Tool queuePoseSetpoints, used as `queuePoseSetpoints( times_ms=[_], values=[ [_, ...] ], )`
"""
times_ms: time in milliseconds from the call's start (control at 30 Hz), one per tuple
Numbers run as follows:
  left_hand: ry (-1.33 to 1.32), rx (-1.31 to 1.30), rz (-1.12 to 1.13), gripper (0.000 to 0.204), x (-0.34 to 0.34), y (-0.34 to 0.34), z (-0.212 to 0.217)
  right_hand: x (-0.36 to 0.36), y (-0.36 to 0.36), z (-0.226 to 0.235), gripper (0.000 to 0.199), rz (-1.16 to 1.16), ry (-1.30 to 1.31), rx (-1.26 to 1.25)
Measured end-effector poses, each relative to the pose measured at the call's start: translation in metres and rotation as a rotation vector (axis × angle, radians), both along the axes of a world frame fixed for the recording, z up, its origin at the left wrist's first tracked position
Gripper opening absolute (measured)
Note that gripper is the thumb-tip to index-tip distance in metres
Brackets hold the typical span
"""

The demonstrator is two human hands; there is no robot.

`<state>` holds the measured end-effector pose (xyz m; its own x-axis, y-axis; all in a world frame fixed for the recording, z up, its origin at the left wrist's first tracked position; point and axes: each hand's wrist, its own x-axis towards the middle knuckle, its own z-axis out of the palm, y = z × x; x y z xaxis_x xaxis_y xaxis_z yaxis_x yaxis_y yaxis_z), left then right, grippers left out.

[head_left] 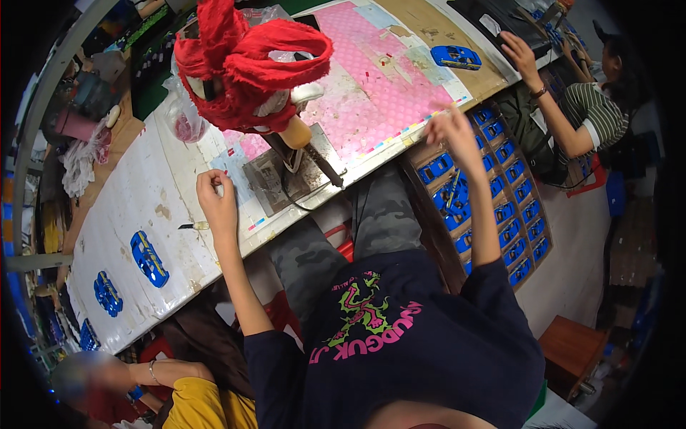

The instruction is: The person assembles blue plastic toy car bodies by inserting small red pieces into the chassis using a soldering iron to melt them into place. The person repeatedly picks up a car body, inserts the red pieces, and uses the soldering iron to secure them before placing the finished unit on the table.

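Observation:
My left hand [216, 199] rests at the table's near edge with its fingers curled in; whether something small is between them I cannot make out. Close by lies a small tool [194, 226] with a pale handle and dark tip. My right hand [453, 133], slightly blurred, is raised near the table edge, fingers apart and nothing visible in them. Beneath that forearm a partitioned wooden tray [423, 187] holds several blue toy car bodies [436, 169]. Between my hands stands a bench device wrapped in red cloth [250, 61], above a metal plate [268, 187].
Blue toy cars lie at the table's far right [456, 57] and left [148, 259]. A pink patterned sheet [379, 86] covers part of the worktable [153, 171]. One person in a striped shirt [597, 114] sits at right, another in yellow [204, 404] at lower left. A wooden stool [572, 354] stands behind.

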<state>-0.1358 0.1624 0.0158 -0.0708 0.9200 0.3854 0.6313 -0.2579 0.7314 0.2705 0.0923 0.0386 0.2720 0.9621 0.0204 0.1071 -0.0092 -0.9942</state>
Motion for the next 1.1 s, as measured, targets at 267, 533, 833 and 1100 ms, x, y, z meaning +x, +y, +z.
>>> queuePoseSetpoints(
  times_ms=[267, 533, 833, 1100],
  values=[
    [-0.21, -0.081, -0.084, 0.008, -0.007, 0.0, -0.005, 0.129, 0.111, -0.012, 0.054, -0.441, 0.053, -0.032],
    [-0.9, -0.228, -0.322, 0.019, -0.008, -0.023, 0.015, 0.179, 0.127, -0.028, 0.036, -0.359, -0.032, -0.15],
    [-0.917, -0.355, -0.381, 0.016, -0.001, -0.071, 0.062, 0.11, 0.037, 0.006, 0.048, -0.115, 0.325, 0.266],
    [-0.847, -0.374, -0.359, 0.018, 0.019, -0.095, 0.089, 0.042, -0.039, 0.032, 0.035, 0.136, 0.47, 0.237]
  ],
)
